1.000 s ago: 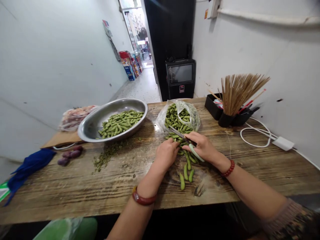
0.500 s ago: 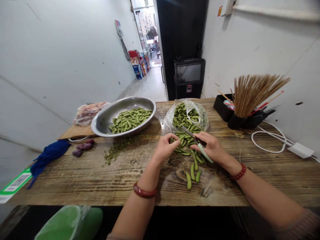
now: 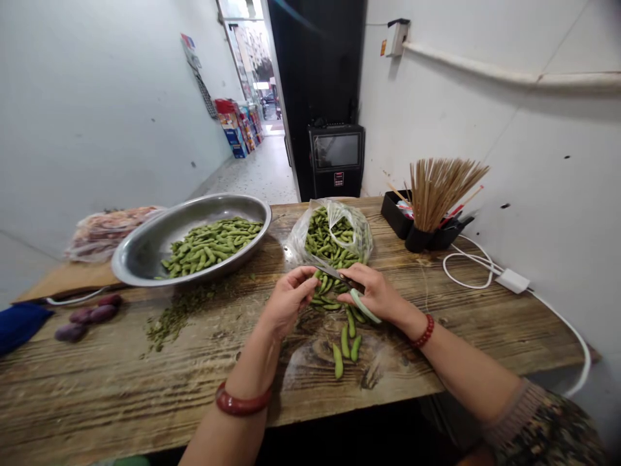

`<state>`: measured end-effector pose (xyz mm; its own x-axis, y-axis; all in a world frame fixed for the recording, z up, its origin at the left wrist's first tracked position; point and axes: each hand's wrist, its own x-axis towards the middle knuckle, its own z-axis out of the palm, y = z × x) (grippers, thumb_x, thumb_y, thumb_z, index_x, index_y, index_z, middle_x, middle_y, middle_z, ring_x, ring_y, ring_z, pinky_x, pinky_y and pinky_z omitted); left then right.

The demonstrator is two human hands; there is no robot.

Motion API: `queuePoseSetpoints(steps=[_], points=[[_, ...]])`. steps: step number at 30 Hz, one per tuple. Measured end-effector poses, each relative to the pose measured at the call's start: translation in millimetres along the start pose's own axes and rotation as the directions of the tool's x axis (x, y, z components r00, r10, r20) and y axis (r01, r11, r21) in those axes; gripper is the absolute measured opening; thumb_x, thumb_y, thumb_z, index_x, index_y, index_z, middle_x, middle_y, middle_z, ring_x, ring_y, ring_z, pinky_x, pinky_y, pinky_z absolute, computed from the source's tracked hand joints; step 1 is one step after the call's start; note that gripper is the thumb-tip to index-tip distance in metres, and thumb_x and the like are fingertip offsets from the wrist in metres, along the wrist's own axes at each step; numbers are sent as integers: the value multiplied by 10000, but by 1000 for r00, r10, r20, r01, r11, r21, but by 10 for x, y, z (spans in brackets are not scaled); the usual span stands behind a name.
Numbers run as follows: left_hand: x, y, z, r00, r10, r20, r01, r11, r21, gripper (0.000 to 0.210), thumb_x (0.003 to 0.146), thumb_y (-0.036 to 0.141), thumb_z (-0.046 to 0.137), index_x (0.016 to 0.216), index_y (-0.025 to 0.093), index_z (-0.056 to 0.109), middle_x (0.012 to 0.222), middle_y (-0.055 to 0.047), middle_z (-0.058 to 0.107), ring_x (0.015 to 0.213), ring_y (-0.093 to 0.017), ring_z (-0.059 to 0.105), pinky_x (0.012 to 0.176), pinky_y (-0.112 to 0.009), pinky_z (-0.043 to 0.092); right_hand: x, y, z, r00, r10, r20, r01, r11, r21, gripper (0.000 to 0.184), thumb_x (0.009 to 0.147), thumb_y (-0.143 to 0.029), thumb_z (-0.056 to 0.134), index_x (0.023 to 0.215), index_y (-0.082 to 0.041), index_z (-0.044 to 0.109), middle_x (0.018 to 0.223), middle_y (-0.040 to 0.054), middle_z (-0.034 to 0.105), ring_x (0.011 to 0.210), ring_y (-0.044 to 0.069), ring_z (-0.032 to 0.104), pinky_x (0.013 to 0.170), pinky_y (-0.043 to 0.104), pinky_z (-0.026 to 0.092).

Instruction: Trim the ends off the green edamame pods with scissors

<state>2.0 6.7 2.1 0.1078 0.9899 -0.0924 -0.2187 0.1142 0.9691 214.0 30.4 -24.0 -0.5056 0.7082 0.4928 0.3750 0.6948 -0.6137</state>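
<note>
My right hand (image 3: 376, 294) is closed around a pair of scissors (image 3: 359, 301) with pale green handles, the blades pointing left toward my other hand. My left hand (image 3: 290, 299) pinches a green edamame pod (image 3: 317, 274), mostly hidden by the fingers, close to the blade tips. Just beyond both hands, a clear plastic bag (image 3: 299, 234) full of edamame pods lies with its mouth toward me, and pods spill out under my hands. Several loose pods (image 3: 338, 361) rest on the wood nearer to me. At the left, a wide steel basin (image 3: 140, 249) holds a heap of pods.
On the wooden table (image 3: 194, 388), small green trimmings (image 3: 167, 327) lie before the basin, with purple-red onions (image 3: 92, 314) further left. Bagged meat (image 3: 109, 233) sits on a cutting board (image 3: 63, 281). Skewers (image 3: 439, 191) stand in a black holder; a white cable (image 3: 567, 317) runs along the right.
The view has swung to the right, so everything sits further left in it. My left fingertips and the scissor blades have come together at a pod.
</note>
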Motion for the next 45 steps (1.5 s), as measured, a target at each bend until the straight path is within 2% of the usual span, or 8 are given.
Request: queuePoseSetpoints(steps=[4, 7, 14, 17, 25, 32, 39, 45], points=[[-17, 10, 56, 998, 52, 31, -56, 990, 130, 190, 727, 314, 716, 797, 144, 667, 665, 11, 606, 493, -52, 415, 470, -180, 302, -9, -18, -5, 999, -4, 42, 3, 1000, 20, 493, 782, -304, 727, 1243, -213, 577, 954, 54, 590, 781, 160, 570, 700, 275, 482], [-12, 5, 69, 996, 82, 47, -89, 981, 172, 182, 726, 309, 713, 798, 143, 690, 678, 11, 607, 527, -67, 430, 501, -195, 321, -7, -40, -18, 998, -20, 53, 20, 1000, 3, 509, 776, -284, 731, 1255, -225, 567, 979, 53, 589, 777, 154, 572, 704, 272, 490], [3, -1, 16, 996, 58, -61, -58, 998, 2, 286, 638, 316, 792, 835, 157, 660, 545, 62, 484, 443, -44, 315, 430, -180, 193, 10, -67, -38, 997, -73, 5, 73, 990, -120, 572, 751, -247, 748, 1282, -223, 537, 1054, 86, 595, 927, 213, 598, 805, 334, 504], [-8, 16, 30, 998, 47, -50, -48, 999, -15, 283, 634, 317, 802, 806, 161, 641, 537, 65, 471, 445, -45, 338, 429, -171, 204, 14, -53, -30, 996, -84, -7, 82, 987, -140, 588, 748, -245, 750, 1291, -227, 526, 1058, 91, 596, 930, 220, 599, 814, 350, 507], [-12, -11, 93, 998, 66, -9, -66, 995, 72, 253, 638, 304, 797, 820, 153, 708, 629, 21, 583, 490, -54, 397, 454, -179, 271, 1, -64, -30, 996, -86, 30, 88, 992, -94, 584, 759, -244, 744, 1299, -232, 522, 1043, 80, 588, 918, 207, 591, 818, 336, 509], [-15, -15, 90, 995, 92, -34, -88, 992, 90, 198, 642, 266, 788, 792, 160, 712, 628, 20, 598, 493, -64, 417, 466, -188, 290, 10, -94, -39, 997, -65, 40, 68, 994, -86, 577, 759, -262, 746, 1292, -226, 529, 1061, 84, 583, 942, 211, 586, 836, 335, 498], [-24, 9, 106, 988, 156, 5, -155, 977, 146, 126, 660, 239, 766, 752, 166, 722, 733, -22, 676, 635, -125, 547, 547, -211, 379, 6, -112, -35, 996, -61, 66, 64, 997, -50, 577, 754, -308, 750, 1280, -200, 538, 1021, 83, 573, 882, 200, 582, 778, 315, 497], [-8, -16, 88, 983, 181, 19, -182, 970, 162, 128, 661, 251, 770, 742, 163, 726, 765, -38, 693, 681, -149, 580, 576, -223, 409, 2, -93, -17, 995, -70, 67, 73, 997, -41, 525, 759, -305, 745, 1240, -199, 563, 1008, 79, 578, 856, 192, 584, 762, 304, 496]])
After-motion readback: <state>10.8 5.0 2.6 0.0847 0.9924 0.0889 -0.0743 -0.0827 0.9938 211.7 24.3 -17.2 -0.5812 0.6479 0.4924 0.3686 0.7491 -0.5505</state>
